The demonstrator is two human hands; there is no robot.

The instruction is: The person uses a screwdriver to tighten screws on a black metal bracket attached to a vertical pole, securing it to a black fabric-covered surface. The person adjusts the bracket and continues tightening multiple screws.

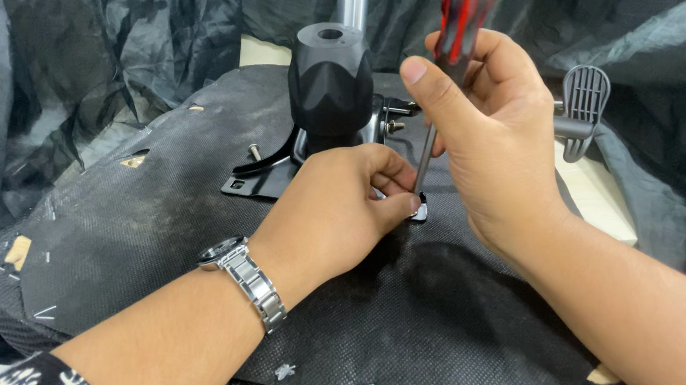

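The right hand (pixel 488 128) is raised, fingers wrapped around the red-and-black handle of a screwdriver (pixel 448 65) held upright, its thin shaft pointing down to the corner of a black metal plate (pixel 261 180). The left hand (pixel 341 210), wearing a steel wristwatch (pixel 247 281), lies knuckles up with fingertips pinched together at the screwdriver's tip. The plate sits on the dusty black fabric underside of a chair seat (pixel 180 224).

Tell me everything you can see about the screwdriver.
The screwdriver stands nearly upright. Its handle is clear with red stripes and runs out of the top of the picture; the thin grey metal shaft points down to the plate on the seat. The right hand grips the handle; the left hand pinches around the tip.
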